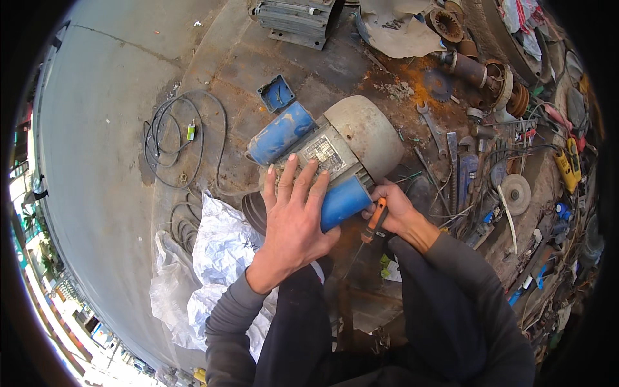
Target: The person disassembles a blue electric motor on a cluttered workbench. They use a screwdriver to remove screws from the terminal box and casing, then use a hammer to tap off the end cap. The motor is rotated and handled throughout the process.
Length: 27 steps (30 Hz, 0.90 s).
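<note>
Even, soft daylight, no hard shadows, overexposed glare at the lower left rim, strong fisheye bending toward a black circular border, centre sharp, cluttered right edge smeared and slightly soft

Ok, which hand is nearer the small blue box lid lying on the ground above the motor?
Left. The left hand lies flat on the motor, below the blue box lid. The right hand grips a screwdriver at the motor's lower right, farther away.
</note>
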Each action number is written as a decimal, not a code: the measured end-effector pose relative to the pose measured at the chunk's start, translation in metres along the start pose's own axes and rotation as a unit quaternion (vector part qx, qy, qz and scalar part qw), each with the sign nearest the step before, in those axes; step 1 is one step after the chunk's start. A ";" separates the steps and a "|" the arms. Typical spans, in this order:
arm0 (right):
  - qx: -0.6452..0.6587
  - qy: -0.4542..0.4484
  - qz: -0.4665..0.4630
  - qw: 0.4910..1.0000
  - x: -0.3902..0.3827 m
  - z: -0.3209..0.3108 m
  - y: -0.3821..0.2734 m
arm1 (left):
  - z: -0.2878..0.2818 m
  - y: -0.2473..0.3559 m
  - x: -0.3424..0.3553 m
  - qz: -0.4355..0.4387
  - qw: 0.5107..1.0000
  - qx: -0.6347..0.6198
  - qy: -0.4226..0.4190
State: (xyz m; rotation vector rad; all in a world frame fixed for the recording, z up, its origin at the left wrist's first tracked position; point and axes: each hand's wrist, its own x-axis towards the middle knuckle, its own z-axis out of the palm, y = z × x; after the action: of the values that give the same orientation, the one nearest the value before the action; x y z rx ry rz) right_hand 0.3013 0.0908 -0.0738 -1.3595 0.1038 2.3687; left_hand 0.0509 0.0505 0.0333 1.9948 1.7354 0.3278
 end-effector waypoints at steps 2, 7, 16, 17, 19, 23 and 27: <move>-0.028 0.008 -0.021 0.999 -0.005 0.010 -0.004 | -0.014 -0.005 0.013 -0.006 1.000 0.008 0.002; -0.135 -0.004 -0.042 0.990 -0.010 0.032 -0.016 | -0.029 -0.017 0.044 -0.011 0.999 0.026 0.036; -0.076 0.092 -0.291 0.949 -0.063 -0.001 -0.101 | -0.028 -0.026 0.049 -0.018 1.000 -0.012 0.015; -0.054 0.102 -0.360 0.926 -0.067 -0.012 -0.119 | -0.031 -0.031 0.053 -0.020 0.999 -0.026 0.003; -0.038 0.130 -0.470 0.872 -0.068 -0.033 -0.147 | -0.040 -0.041 0.060 -0.033 0.999 -0.036 -0.015; -0.054 0.155 -0.573 0.803 -0.055 -0.058 -0.166 | -0.055 -0.050 0.077 -0.130 0.982 -0.120 -0.060; -0.282 0.290 -0.585 0.702 -0.070 -0.075 -0.142 | -0.065 -0.046 0.086 -0.158 0.975 -0.125 -0.094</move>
State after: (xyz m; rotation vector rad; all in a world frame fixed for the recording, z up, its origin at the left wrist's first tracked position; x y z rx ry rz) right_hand 0.4475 0.1795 -0.0348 -1.6208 -1.0676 0.8408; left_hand -0.0048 0.1509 0.0553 1.4952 1.7584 0.2281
